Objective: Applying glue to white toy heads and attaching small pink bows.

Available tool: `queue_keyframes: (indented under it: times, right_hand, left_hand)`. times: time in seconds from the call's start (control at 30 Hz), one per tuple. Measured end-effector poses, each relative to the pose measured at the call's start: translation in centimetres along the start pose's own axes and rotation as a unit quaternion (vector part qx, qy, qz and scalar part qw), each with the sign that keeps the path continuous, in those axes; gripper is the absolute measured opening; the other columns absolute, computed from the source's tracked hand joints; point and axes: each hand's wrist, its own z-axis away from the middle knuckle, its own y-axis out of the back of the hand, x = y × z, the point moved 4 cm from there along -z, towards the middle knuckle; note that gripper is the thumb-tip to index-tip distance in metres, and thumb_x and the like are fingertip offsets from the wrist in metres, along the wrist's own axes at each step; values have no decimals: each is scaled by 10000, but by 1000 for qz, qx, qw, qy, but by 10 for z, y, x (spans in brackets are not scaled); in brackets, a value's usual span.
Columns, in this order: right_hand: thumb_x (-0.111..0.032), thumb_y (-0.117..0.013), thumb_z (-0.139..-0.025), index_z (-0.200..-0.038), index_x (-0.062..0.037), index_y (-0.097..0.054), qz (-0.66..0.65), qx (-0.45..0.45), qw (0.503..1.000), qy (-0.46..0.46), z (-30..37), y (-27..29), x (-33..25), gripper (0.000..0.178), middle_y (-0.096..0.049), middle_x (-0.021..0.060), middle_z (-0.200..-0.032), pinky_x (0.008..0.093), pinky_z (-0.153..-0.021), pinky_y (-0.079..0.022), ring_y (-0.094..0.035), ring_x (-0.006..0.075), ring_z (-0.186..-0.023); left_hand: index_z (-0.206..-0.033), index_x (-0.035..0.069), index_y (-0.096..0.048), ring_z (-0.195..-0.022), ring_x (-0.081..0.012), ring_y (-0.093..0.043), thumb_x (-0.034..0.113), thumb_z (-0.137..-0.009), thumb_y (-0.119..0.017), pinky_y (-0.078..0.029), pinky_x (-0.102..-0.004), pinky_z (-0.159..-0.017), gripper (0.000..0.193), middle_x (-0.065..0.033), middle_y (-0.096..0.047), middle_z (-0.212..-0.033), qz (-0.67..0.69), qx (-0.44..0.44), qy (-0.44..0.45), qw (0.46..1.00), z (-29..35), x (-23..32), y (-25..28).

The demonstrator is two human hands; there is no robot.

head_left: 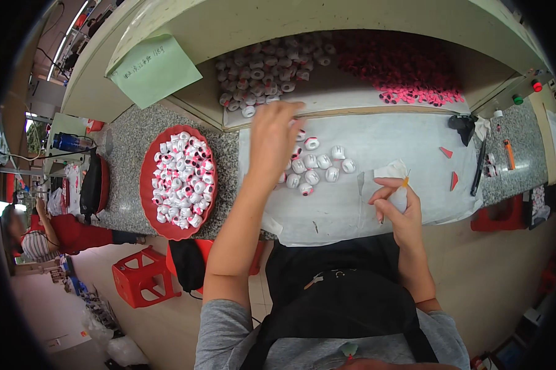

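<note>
My left hand [277,132] is at the front edge of the shelf box, just beside a heap of small white round pieces with holes [259,74]. Its fingers are bent and partly hidden, so I cannot see whether they hold a piece. A loose group of similar white pieces [324,161], some with pink, lies on the white sheet [352,216] right of my left forearm. Over the sheet's right part, my right hand [403,209] is closed around a thin stick-like tool with a yellow-orange part [406,182]. A crumpled white tissue [389,170] lies behind it.
A red scalloped plate [147,209] full of white-and-pink pieces stands left. Small pink pieces [407,71] fill the box's right side. Right on the sheet are pink scraps [454,180] and a black stick [478,168]. A red stool [143,277] and another person [68,234] are at left.
</note>
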Motion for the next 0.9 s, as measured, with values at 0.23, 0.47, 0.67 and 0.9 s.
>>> queue_keyframes:
  times: [0.23,0.47,0.67,0.9]
  right_hand:
    - [36,-466,-654,-1024,2,-404,8,-19,1000,4,-4,-1,0,377,-495,103,-778,194,-437,-351,-418,93,-486]
    - [-21,-434,-630,-1043,-45,-307,-64,-66,995,26,5,-6,-5,433,-356,128,-935,204,-415,-389,-433,130,-518]
    - [-58,-499,-678,-920,5,-402,42,-35,997,63,9,-21,-29,268,-375,122,-903,219,-463,-432,-495,162,-629]
    - [-26,-657,-581,-817,-27,-461,-63,64,978,191,23,-17,-40,306,-453,88,-832,222,-594,-390,-467,131,-695]
  left_hand:
    - [-868,53,-533,-733,-219,-499,16,-637,-557,-405,-319,-627,235,-77,-526,-786,-105,7,4,994,0,-40,7]
    - [-934,34,-473,-817,-124,-510,-4,-760,-457,-413,-260,-678,179,-105,-534,-940,616,7,266,741,51,7,17]
    - [-912,16,-467,-856,-154,-501,-6,-746,-481,-407,-262,-729,168,-170,-516,-976,702,29,283,653,101,45,-7]
    - [-907,24,-463,-841,-230,-531,18,-723,-538,-417,-329,-751,200,-181,-502,-984,724,69,264,634,118,61,-18]
